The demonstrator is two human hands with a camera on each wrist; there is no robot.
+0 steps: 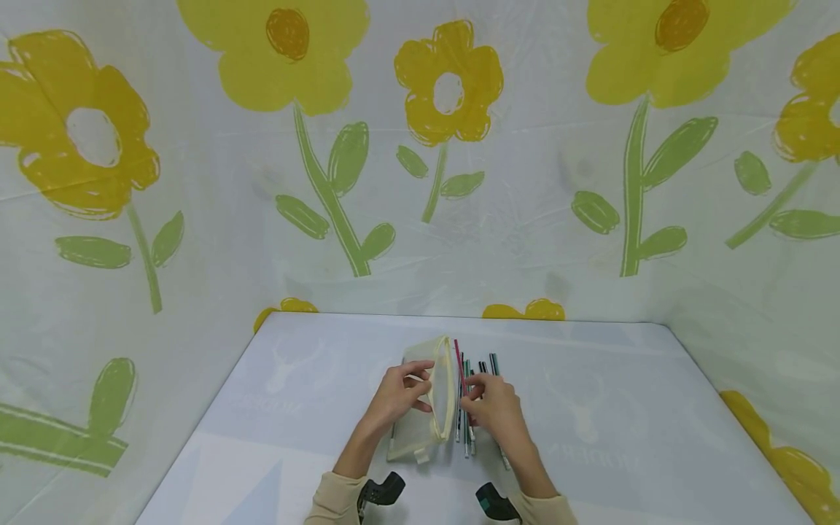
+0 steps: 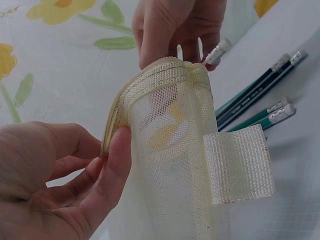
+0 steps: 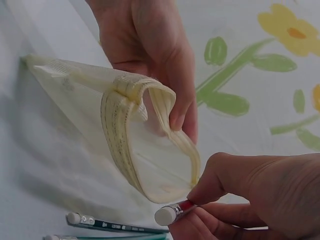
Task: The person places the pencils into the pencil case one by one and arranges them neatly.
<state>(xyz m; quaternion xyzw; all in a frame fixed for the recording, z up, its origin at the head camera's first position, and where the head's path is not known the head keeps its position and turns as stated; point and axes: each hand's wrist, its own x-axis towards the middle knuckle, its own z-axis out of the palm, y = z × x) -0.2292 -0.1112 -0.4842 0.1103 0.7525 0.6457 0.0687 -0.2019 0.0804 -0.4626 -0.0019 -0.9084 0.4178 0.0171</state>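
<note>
A cream mesh zip pouch (image 1: 413, 432) lies on the table with its zippered mouth spread wide. My left hand (image 1: 396, 396) pinches one zipper edge of the mouth between thumb and fingers, clearly seen in the left wrist view. My right hand (image 1: 496, 410) pinches a red pencil (image 3: 172, 212) near its white eraser end, just beside the opening. In the right wrist view the pouch mouth (image 3: 117, 137) faces that pencil, and its inside looks bare where visible. Several green and dark pencils (image 2: 262, 90) with white erasers lie on the table right of the pouch, partly behind the right hand.
The white table (image 1: 623, 430) has faint printed patterns and extends to both sides of the hands. Behind it hangs a white cloth (image 1: 525, 211) with yellow flowers. Black wrist-worn devices (image 1: 386, 488) sit by each sleeve.
</note>
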